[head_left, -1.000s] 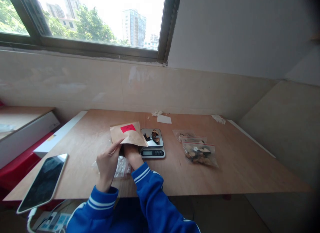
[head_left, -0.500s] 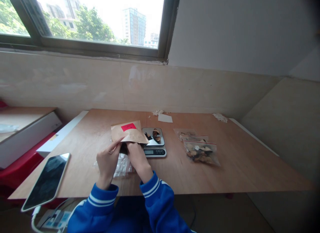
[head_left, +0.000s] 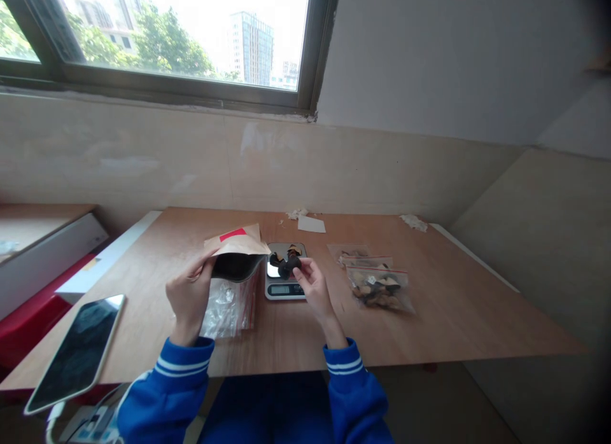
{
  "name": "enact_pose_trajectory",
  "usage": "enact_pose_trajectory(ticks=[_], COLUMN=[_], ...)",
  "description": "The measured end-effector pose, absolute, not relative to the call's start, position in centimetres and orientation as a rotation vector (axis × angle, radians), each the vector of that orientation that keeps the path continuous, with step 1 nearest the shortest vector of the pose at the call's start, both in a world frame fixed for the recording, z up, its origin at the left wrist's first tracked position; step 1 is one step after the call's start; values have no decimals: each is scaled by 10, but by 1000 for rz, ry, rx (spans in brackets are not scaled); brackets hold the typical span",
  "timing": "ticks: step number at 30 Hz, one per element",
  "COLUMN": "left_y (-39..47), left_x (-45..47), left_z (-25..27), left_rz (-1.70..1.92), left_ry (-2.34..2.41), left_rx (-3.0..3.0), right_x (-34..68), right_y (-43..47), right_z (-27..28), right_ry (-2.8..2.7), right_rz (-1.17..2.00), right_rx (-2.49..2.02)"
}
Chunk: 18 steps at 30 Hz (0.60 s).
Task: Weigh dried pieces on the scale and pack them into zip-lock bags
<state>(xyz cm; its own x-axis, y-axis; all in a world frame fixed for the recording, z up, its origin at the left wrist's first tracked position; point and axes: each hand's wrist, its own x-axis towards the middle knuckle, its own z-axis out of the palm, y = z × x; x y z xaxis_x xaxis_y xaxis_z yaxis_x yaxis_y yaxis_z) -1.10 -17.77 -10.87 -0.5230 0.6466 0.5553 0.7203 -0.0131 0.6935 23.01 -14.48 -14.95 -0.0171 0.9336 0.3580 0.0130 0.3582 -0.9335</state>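
My left hand [head_left: 191, 291] grips the edge of a brown paper pouch [head_left: 243, 243] with a red label; its dark mouth gapes toward me. Between the fingertips of my right hand [head_left: 315, 288] is a dark dried piece [head_left: 292, 264], perhaps dried mushroom or peel, over the kitchen scale [head_left: 287, 290]. More dark and tan dried pieces [head_left: 296, 249] lie on the scale's plate. Under the pouch rests a stack of clear zip bags [head_left: 229, 307] with red seal lines.
Filled zip bags [head_left: 382, 291] of similar pieces lie right of the scale. A phone [head_left: 76, 352] on a cable overhangs the table's left front edge. At the back are a white card [head_left: 311, 224] and crumpled tissue [head_left: 413, 222].
My right hand has come out of the pouch and moved right, over the scale, with a dark dried piece. My left hand and the pouch have shifted slightly left, leaving its mouth visible.
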Motion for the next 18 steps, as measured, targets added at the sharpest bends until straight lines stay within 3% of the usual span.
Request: enact_pose_trajectory(ticks=[5,11,18], left_y=[-179,-182,-182], left_x=[-11,-10,-8], left_z=[-108,-107,-107], left_rz=[-1635,-1667,-1625], left_ry=[-2168,-2170,-2164], left_rx=[-1515,-1529,-1545], right_x=[231,227,249], right_y=[-107,-108,-118], right_z=[-179,-170,-164], right_ry=[-1447,-1576,-1490], right_rz=[730,409,447], right_rx=[-1178,-1249,-1217])
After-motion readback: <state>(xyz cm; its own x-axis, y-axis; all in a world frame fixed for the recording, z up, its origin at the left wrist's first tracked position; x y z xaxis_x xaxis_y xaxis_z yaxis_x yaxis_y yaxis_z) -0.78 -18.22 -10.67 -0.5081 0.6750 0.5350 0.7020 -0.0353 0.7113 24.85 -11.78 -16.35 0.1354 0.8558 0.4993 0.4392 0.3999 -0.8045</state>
